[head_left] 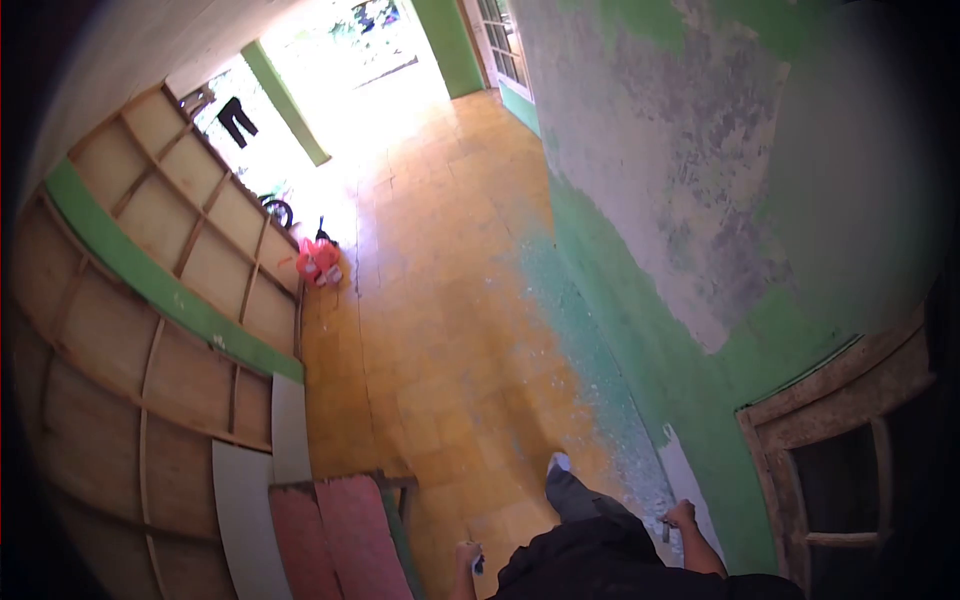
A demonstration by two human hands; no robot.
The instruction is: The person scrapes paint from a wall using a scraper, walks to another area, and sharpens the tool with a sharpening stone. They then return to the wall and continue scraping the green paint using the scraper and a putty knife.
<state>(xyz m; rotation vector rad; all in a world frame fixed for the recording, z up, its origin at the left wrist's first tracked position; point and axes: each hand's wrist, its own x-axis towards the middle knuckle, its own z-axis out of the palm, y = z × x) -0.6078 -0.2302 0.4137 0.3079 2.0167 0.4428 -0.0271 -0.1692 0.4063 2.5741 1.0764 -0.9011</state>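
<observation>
My left hand (468, 553) hangs low at the bottom of the view, its fingers closed around a small dark object (478, 565) whose kind I cannot make out. On the other side of my body, my right hand (682, 514) is closed on a small greyish hand tool (666, 531) that points down; its exact kind is too small to tell. That hand is nearest to the green wall (640, 350), where large patches are bare and grey (690, 190). Pale paint flakes (600, 410) lie along the foot of the wall.
The yellow tiled floor (440, 300) runs to a bright opening. A pink bench or table (355, 540) stands at lower left beside a wood-framed partition (140, 300). A red plastic bag (318, 260) sits by the partition's end. At right is a wooden window frame (775, 480).
</observation>
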